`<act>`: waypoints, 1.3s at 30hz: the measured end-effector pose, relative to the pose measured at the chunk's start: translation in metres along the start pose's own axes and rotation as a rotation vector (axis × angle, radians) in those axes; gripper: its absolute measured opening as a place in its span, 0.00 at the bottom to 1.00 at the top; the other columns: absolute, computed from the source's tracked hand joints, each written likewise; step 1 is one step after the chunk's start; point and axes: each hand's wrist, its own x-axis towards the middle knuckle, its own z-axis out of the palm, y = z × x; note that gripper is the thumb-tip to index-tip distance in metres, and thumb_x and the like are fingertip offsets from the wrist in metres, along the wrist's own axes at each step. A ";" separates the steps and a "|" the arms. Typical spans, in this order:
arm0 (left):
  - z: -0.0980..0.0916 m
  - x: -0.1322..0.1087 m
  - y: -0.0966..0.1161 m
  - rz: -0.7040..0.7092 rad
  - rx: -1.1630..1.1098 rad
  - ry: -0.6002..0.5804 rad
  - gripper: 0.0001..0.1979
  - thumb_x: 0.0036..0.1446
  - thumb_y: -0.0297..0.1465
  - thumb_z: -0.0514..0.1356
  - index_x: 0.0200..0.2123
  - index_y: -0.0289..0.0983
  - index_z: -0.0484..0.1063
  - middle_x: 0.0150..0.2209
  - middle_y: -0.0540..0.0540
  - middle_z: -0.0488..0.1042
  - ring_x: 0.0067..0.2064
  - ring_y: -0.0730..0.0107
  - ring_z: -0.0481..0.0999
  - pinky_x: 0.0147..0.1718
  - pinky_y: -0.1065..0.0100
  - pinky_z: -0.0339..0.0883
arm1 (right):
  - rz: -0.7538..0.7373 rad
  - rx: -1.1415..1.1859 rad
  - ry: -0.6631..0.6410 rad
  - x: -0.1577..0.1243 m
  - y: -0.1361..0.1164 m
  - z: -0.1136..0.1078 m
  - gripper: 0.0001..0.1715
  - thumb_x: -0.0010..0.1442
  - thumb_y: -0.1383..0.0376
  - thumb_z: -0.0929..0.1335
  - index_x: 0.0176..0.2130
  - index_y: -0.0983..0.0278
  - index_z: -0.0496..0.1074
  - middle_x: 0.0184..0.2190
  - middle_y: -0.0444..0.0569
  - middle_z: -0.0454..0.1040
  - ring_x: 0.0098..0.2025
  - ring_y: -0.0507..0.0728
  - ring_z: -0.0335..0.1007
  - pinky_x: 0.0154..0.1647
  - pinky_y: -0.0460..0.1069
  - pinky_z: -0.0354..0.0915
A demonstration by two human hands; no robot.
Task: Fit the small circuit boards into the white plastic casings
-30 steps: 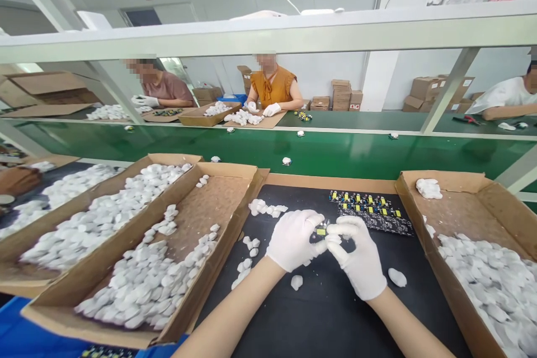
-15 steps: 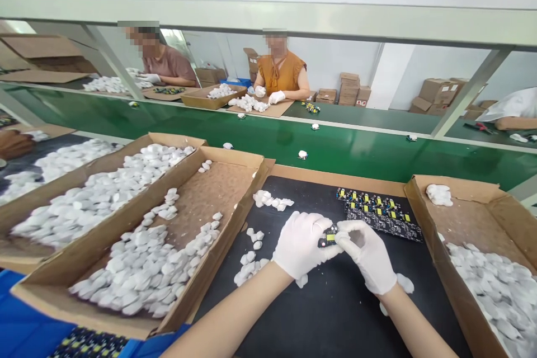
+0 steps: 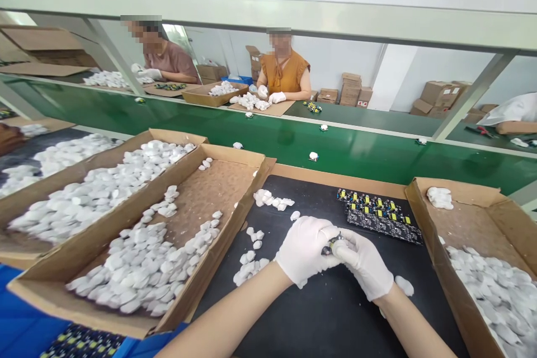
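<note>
Over the black mat [image 3: 319, 307], my white-gloved left hand [image 3: 308, 249] and right hand [image 3: 363, 260] meet around a small circuit board [image 3: 331, 244]. Fingers of both hands are closed on the board and cover most of it; a bit of yellow and dark parts shows between them. Behind my right hand lies a panel of circuit boards [image 3: 380, 215] with yellow components. Small white padded pieces [image 3: 250, 268] lie loose on the mat left of my left hand. Another white piece [image 3: 404, 285] rests beside my right wrist.
Cardboard trays with white pieces stand left [image 3: 168, 324] and right [image 3: 436, 251]. A green conveyor belt [image 3: 361, 151] carrying several small boards runs behind. Two people [image 3: 285, 75] sit across it. A blue bin [image 3: 25, 302] holding boards is at lower left; a shelf beam [image 3: 268, 8] crosses above.
My right hand has closed further over the circuit board and turned it, so less of it shows. Boards on the conveyor have shifted right. A white piece now shows above my left hand.
</note>
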 end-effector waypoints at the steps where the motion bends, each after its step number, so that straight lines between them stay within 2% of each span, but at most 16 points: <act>1: 0.000 0.000 0.000 -0.001 -0.047 -0.006 0.18 0.42 0.39 0.69 0.38 0.41 0.73 0.36 0.47 0.78 0.35 0.61 0.77 0.37 0.62 0.68 | 0.006 0.007 0.003 -0.001 -0.002 -0.001 0.22 0.46 0.59 0.75 0.40 0.65 0.71 0.29 0.43 0.70 0.34 0.53 0.66 0.41 0.50 0.63; 3: 0.000 0.000 0.001 -0.004 -0.140 -0.013 0.28 0.37 0.42 0.71 0.43 0.41 0.72 0.41 0.45 0.77 0.41 0.60 0.77 0.40 0.62 0.70 | 0.009 0.023 0.018 -0.004 -0.005 -0.001 0.20 0.46 0.59 0.75 0.37 0.65 0.71 0.30 0.43 0.69 0.34 0.53 0.65 0.41 0.50 0.63; 5: -0.001 0.000 0.002 -0.005 -0.219 -0.013 0.33 0.36 0.39 0.72 0.48 0.39 0.69 0.45 0.42 0.76 0.46 0.60 0.75 0.45 0.62 0.70 | 0.006 0.037 0.021 -0.006 -0.007 0.000 0.19 0.45 0.59 0.75 0.34 0.65 0.70 0.28 0.41 0.67 0.33 0.51 0.63 0.40 0.49 0.62; 9: -0.006 0.002 0.004 0.006 -0.338 -0.009 0.25 0.44 0.29 0.69 0.47 0.42 0.70 0.46 0.46 0.76 0.47 0.64 0.75 0.47 0.65 0.69 | -0.038 0.032 0.030 -0.011 -0.010 0.003 0.20 0.44 0.58 0.76 0.35 0.65 0.70 0.25 0.40 0.63 0.29 0.50 0.58 0.34 0.47 0.58; 11: -0.009 0.005 0.004 0.000 -0.397 0.000 0.19 0.47 0.29 0.67 0.44 0.44 0.72 0.44 0.48 0.78 0.45 0.64 0.76 0.45 0.65 0.70 | -0.056 0.036 0.023 -0.011 -0.011 0.005 0.22 0.44 0.56 0.75 0.36 0.65 0.71 0.25 0.40 0.62 0.29 0.51 0.57 0.33 0.48 0.57; 14: -0.009 0.006 0.004 -0.023 -0.456 0.022 0.14 0.49 0.30 0.66 0.41 0.42 0.74 0.43 0.46 0.79 0.43 0.63 0.77 0.44 0.62 0.69 | -0.045 0.108 -0.068 -0.010 -0.012 0.007 0.21 0.46 0.51 0.74 0.31 0.63 0.69 0.26 0.42 0.61 0.30 0.53 0.57 0.33 0.49 0.58; 18: -0.006 0.003 0.003 -0.036 -0.487 0.019 0.16 0.47 0.29 0.66 0.41 0.42 0.74 0.43 0.45 0.79 0.43 0.62 0.77 0.44 0.61 0.69 | -0.038 0.149 -0.130 -0.010 -0.013 0.005 0.25 0.51 0.46 0.69 0.22 0.62 0.64 0.24 0.43 0.59 0.29 0.54 0.56 0.33 0.51 0.60; 23: -0.008 0.004 0.006 -0.064 -0.527 -0.003 0.18 0.42 0.30 0.69 0.40 0.42 0.74 0.40 0.47 0.80 0.40 0.62 0.79 0.43 0.62 0.70 | -0.027 0.069 -0.154 -0.013 -0.014 0.004 0.24 0.49 0.46 0.71 0.27 0.64 0.66 0.23 0.42 0.60 0.26 0.52 0.55 0.30 0.49 0.58; 27: -0.010 0.006 0.011 -0.092 -0.520 -0.035 0.21 0.38 0.27 0.70 0.40 0.43 0.74 0.40 0.49 0.81 0.40 0.62 0.79 0.45 0.62 0.68 | -0.075 -0.035 -0.082 -0.011 -0.006 0.003 0.28 0.49 0.44 0.70 0.25 0.64 0.62 0.19 0.39 0.57 0.23 0.49 0.50 0.26 0.47 0.51; 30: -0.010 0.005 0.012 -0.098 -0.449 -0.108 0.20 0.41 0.28 0.69 0.41 0.45 0.75 0.42 0.50 0.80 0.42 0.63 0.79 0.45 0.63 0.67 | -0.133 -0.105 -0.014 -0.008 0.002 0.001 0.27 0.52 0.44 0.68 0.24 0.63 0.61 0.18 0.39 0.56 0.22 0.50 0.50 0.26 0.47 0.50; 32: -0.009 0.004 0.012 -0.098 -0.384 -0.114 0.18 0.43 0.30 0.69 0.41 0.44 0.75 0.43 0.50 0.80 0.42 0.64 0.78 0.44 0.63 0.67 | -0.166 -0.138 0.007 -0.008 0.003 0.001 0.26 0.57 0.44 0.64 0.25 0.62 0.62 0.20 0.41 0.59 0.24 0.51 0.53 0.27 0.48 0.53; 34: -0.009 0.004 0.011 -0.096 -0.310 -0.090 0.14 0.46 0.31 0.67 0.40 0.44 0.75 0.43 0.49 0.80 0.39 0.64 0.78 0.42 0.63 0.67 | -0.184 -0.175 0.005 -0.010 -0.001 0.002 0.23 0.58 0.46 0.63 0.28 0.63 0.65 0.24 0.44 0.64 0.29 0.54 0.59 0.31 0.49 0.57; 37: -0.008 0.004 0.010 -0.039 -0.237 -0.111 0.08 0.50 0.33 0.64 0.37 0.43 0.76 0.41 0.49 0.80 0.37 0.66 0.77 0.39 0.64 0.66 | -0.181 -0.292 -0.030 -0.011 -0.010 0.003 0.13 0.52 0.57 0.69 0.34 0.64 0.69 0.32 0.46 0.70 0.38 0.58 0.64 0.42 0.52 0.59; 39: -0.008 0.004 0.010 -0.011 -0.236 -0.130 0.07 0.50 0.34 0.63 0.35 0.43 0.75 0.41 0.50 0.80 0.37 0.66 0.77 0.40 0.65 0.65 | -0.176 -0.341 -0.045 -0.011 -0.011 0.003 0.08 0.50 0.62 0.68 0.32 0.64 0.69 0.30 0.45 0.70 0.36 0.58 0.63 0.41 0.52 0.59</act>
